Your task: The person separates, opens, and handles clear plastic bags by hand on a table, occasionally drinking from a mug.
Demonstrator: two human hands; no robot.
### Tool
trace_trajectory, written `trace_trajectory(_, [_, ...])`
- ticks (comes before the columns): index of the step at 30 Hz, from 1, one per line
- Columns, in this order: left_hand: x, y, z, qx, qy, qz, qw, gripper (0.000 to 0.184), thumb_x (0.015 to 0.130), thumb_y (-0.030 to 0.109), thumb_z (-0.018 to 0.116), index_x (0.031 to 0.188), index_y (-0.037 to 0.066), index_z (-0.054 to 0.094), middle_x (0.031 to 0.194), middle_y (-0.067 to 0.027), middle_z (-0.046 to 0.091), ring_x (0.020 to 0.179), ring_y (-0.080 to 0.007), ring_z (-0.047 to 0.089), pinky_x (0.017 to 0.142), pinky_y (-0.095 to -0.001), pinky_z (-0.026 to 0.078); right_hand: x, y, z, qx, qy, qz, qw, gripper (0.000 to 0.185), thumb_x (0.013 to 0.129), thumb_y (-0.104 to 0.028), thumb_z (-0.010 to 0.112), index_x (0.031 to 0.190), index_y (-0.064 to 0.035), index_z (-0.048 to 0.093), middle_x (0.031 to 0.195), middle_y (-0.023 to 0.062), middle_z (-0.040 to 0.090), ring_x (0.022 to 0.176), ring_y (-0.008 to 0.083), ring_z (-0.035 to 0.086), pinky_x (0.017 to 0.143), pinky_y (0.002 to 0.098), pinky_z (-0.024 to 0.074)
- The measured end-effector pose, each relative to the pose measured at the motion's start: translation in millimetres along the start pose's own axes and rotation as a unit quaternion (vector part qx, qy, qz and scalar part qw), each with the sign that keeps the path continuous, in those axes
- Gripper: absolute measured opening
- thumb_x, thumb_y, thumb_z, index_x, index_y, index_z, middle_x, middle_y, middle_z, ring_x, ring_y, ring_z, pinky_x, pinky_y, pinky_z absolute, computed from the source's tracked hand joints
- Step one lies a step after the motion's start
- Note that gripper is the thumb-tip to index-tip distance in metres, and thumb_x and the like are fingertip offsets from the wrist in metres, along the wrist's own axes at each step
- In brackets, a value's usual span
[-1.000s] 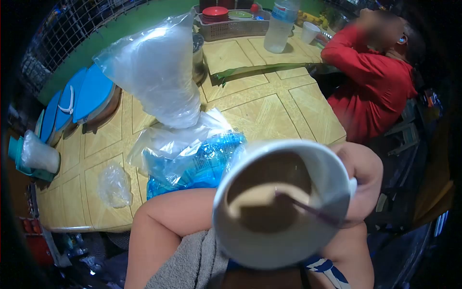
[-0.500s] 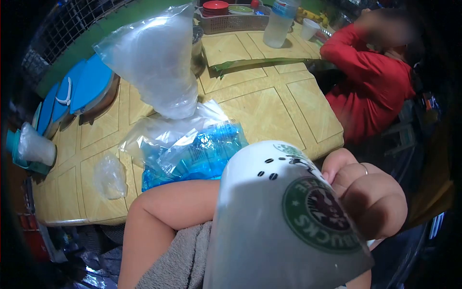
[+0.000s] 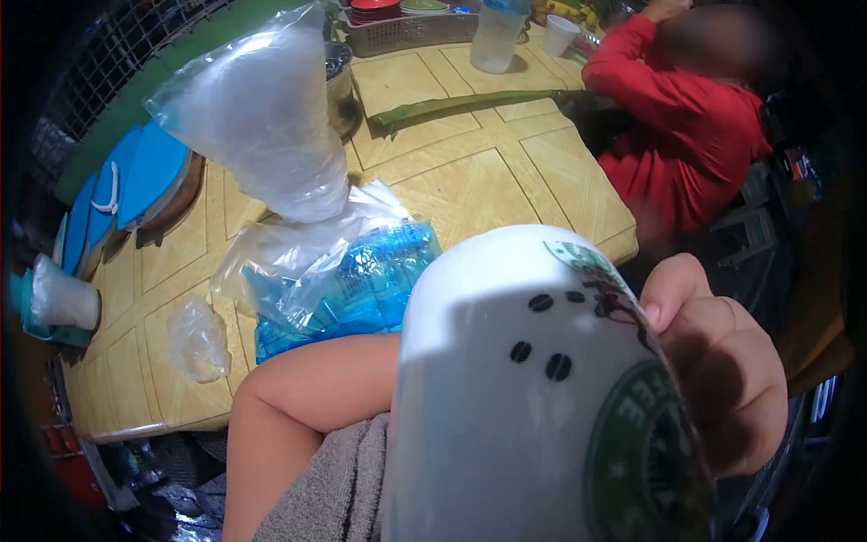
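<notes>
Close in front of the camera, a white mug [image 3: 488, 388] with a green round logo and coffee-bean prints is tilted up, its base end pointing away from me. My right hand [image 3: 722, 370] is closed at the mug's right side, fingers curled where the handle would be; the handle itself is hidden. A ring shows on one finger. My left hand is not in view. Beyond the mug, a blue plastic package [image 3: 361, 280] and a clear crumpled plastic bag [image 3: 203, 339] lie on the table. A large clear bag of white contents [image 3: 262, 117] stands behind them.
The tiled-pattern table [image 3: 461, 185] carries blue-lidded containers [image 3: 153, 176], a water bottle [image 3: 497, 41], a white cup [image 3: 560, 36], a long green leaf [image 3: 470, 107] and a basket [image 3: 406, 34]. A person in red [image 3: 677, 135] sits at the right. A bare bent leg [image 3: 307, 388] is below.
The mug has come closer and tipped further up, its logo shifting down and right. My right hand has moved slightly right with it. The table scene has shifted slightly left.
</notes>
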State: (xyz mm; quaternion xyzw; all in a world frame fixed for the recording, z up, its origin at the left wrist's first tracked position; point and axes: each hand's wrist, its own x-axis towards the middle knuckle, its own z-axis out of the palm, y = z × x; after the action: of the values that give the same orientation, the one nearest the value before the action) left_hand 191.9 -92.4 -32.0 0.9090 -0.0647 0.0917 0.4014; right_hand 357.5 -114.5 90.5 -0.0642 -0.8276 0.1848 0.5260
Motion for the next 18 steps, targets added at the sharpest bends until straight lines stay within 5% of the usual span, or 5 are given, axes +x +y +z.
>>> trace_trajectory(6, [-6, -8, 3, 0.041, -0.012, -0.029, 0.999, 0.023, 0.085, 0.014, 0.055, 0.1, 0.011, 0.072, 0.095, -0.0142, 0.068, 0.096, -0.0296, 0.065, 0.084, -0.0423, 0.052, 12, 2, 11, 0.06, 0.029, 0.05, 0.997, 0.029, 0.089, -0.01, 0.061, 0.063, -0.0104, 0.048, 0.065, 0.0035, 0.052, 0.054, 0.0172, 0.046, 0.066, 0.0385, 0.0402])
trace_trajectory(12, [-10, -14, -3, 0.05, 0.026, -0.038, 0.998, 0.024, 0.085, 0.014, 0.055, 0.1, 0.011, 0.073, 0.094, -0.0142, 0.069, 0.096, -0.0292, 0.066, 0.084, -0.0421, 0.052, 10, 1, 50, 0.092, 0.275, 0.208, 0.934, 0.03, 0.073, -0.019, 0.073, 0.062, -0.0047, 0.049, 0.061, 0.0067, 0.05, 0.053, 0.0189, 0.046, 0.061, 0.0367, 0.0419])
trace_trajectory(13, [-15, -13, -2, 0.049, 0.048, -0.037, 0.997, 0.024, 0.085, 0.014, 0.055, 0.1, 0.011, 0.073, 0.094, -0.0142, 0.069, 0.097, -0.0292, 0.066, 0.084, -0.042, 0.052, 6, 7, 41, 0.142, 0.241, 0.218, 0.935, 0.032, 0.071, -0.018, 0.076, 0.063, -0.0043, 0.049, 0.063, 0.0068, 0.052, 0.054, 0.0175, 0.047, 0.06, 0.0345, 0.0414])
trace_trajectory(15, [-16, -18, -3, 0.059, 0.169, -0.013, 0.984, 0.024, 0.085, 0.014, 0.055, 0.1, 0.011, 0.073, 0.094, -0.0142, 0.069, 0.097, -0.029, 0.066, 0.084, -0.042, 0.052, -2, 17, 24, 0.237, 0.172, 0.244, 0.925, 0.035, 0.067, -0.017, 0.082, 0.065, -0.0034, 0.049, 0.067, 0.0069, 0.055, 0.057, 0.0148, 0.049, 0.058, 0.0302, 0.0405])
trace_trajectory(18, [-11, -31, 9, 0.118, 0.411, 0.043, 0.903, 0.024, 0.085, 0.014, 0.055, 0.1, 0.011, 0.074, 0.094, -0.0143, 0.07, 0.097, -0.0288, 0.066, 0.085, -0.0418, 0.052, 1, 20, 26, 0.227, 0.224, 0.366, 0.874, 0.036, 0.066, -0.012, 0.086, 0.071, -0.0045, 0.051, 0.07, 0.0039, 0.058, 0.062, 0.0108, 0.051, 0.057, 0.0259, 0.0399])
